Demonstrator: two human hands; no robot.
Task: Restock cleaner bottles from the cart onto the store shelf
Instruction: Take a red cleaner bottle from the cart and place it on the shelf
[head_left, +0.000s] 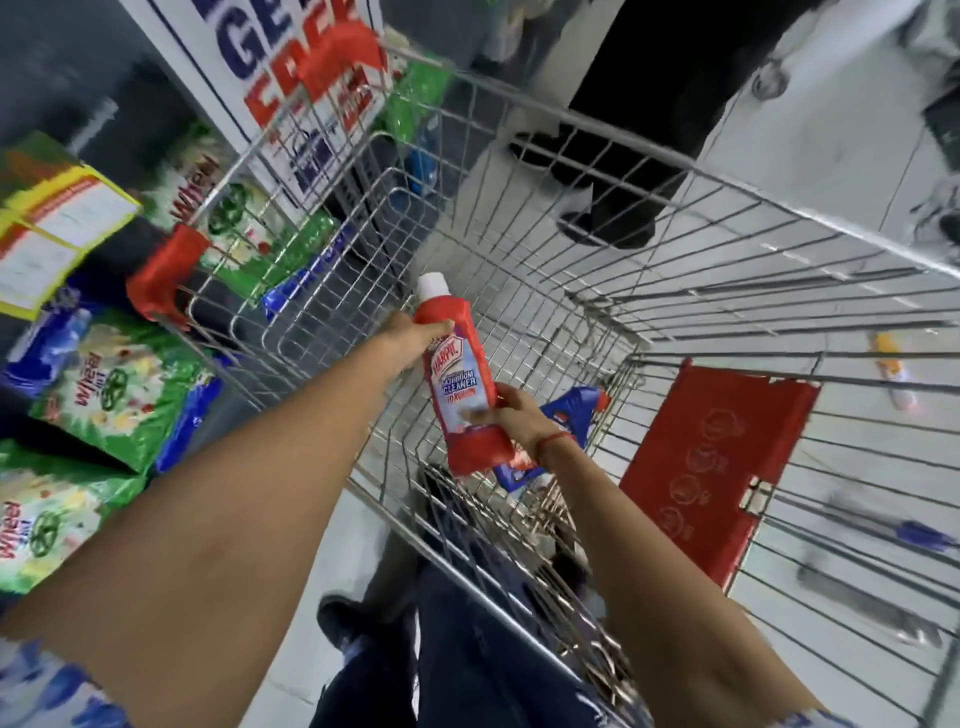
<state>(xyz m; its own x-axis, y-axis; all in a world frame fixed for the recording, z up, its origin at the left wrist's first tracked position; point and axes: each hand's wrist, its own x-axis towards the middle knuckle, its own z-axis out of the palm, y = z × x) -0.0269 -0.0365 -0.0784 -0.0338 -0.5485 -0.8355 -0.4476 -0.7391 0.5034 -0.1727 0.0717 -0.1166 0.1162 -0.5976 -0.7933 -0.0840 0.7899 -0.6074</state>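
Two hands hold one red bathroom cleaner bottle (460, 384) above the wire cart (597, 322), its white cap tipped up and away from the person, its label facing the camera. The left hand (415, 338) is closed on the bottle's shoulder just under the cap, fingers wrapped across the front; the right hand (511, 415) is closed on the lower part of the body, thumb over the label's bottom edge, a red thread around that wrist. Just beneath the right hand's grip, inside the cart, lies a blue bottle (566, 421) with a red tip, partly hidden by the held bottle and the wrist. Beyond that hand stands the cart's red child-seat flap (711, 478). To the outer side of the left hand's grip, past the cart's red corner bumper (166, 270), green detergent packs (119, 389) marked Wheel are stacked on the shelf (78, 457). Ahead of the bottle's cap, beyond the far cart wall, someone's dark trousers and shoes (613, 171) stand on the pale floor (831, 104)
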